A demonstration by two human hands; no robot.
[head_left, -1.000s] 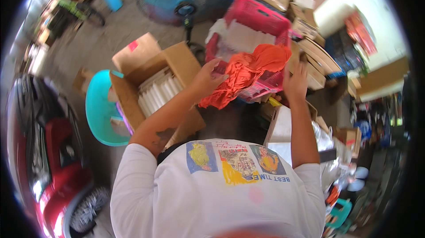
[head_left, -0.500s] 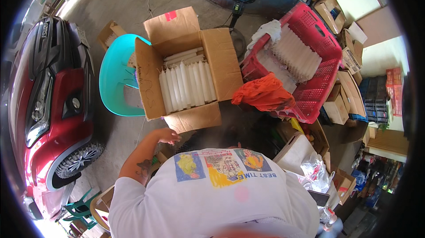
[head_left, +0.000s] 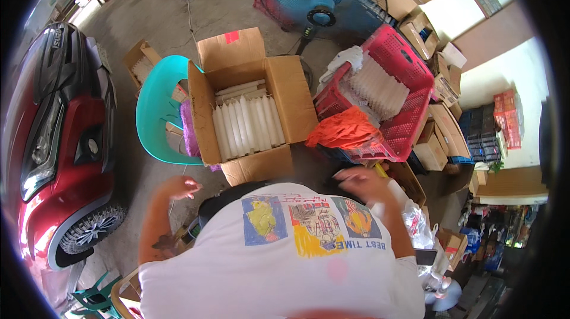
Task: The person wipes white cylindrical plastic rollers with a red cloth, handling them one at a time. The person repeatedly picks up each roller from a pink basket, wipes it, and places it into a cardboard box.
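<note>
My left hand [head_left: 183, 187] hovers left of the cardboard box's near flap, fingers loosely bent and a little apart, with nothing visible in them. On the other side, my right hand [head_left: 363, 182] is raised in front of the red crate, slightly blurred, its fingers stretched toward the left and holding nothing I can see. Ahead of me stands an open cardboard box [head_left: 297, 96]. White candles [head_left: 246, 126] lie side by side inside it, with a few more crosswise at its far end. An orange-red cloth [head_left: 344, 129] hangs over the near left corner of the red plastic crate [head_left: 409, 117].
More white candles [head_left: 380, 84] and a whitish cloth [head_left: 347, 60] are in the crate. A turquoise tub [head_left: 155, 111] stands left of the box, a large fan [head_left: 320, 16] behind it. A dark red car [head_left: 77, 194] is parked at left; cardboard boxes [head_left: 430, 147] line the right.
My right hand has come up into sight from in front of my body. My left hand has moved left, away from the box's near flap. The view has shifted slightly.
</note>
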